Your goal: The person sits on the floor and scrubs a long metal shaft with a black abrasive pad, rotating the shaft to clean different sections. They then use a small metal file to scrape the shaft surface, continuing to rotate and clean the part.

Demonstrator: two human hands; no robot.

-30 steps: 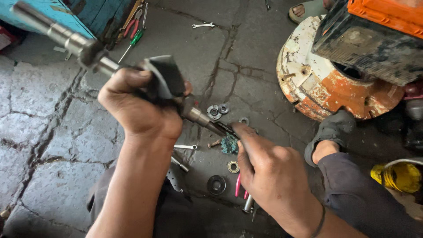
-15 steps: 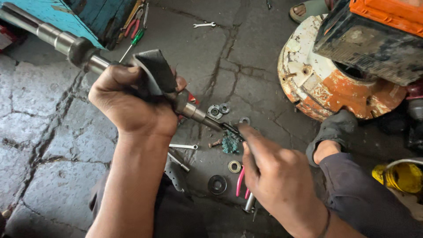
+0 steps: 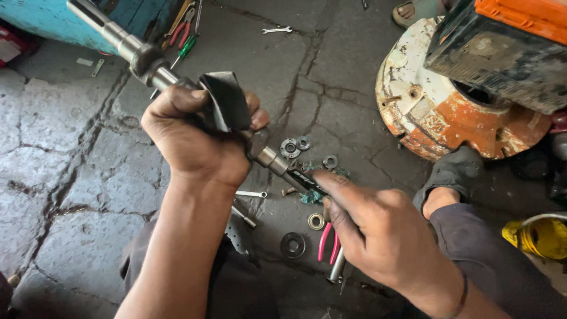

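The right hand (image 3: 378,236) pinches the dark lower tip of the stepped steel shaft (image 3: 142,56), hiding that end; the left hand (image 3: 195,139) is closed around the shaft's middle over a dark rubbery piece (image 3: 227,100). Beneath lie washers (image 3: 293,244), pink-handled pliers (image 3: 326,243) and a small spanner (image 3: 251,194) on cracked, greasy stone floor (image 3: 59,177). Farther off, a rusted orange-and-white drum (image 3: 437,112) is cut off under a grimy housing.

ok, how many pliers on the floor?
2. Pink-handled pliers beside the right hand; red-handled pliers at top, by the green screwdriver. More may be hidden under the arms.
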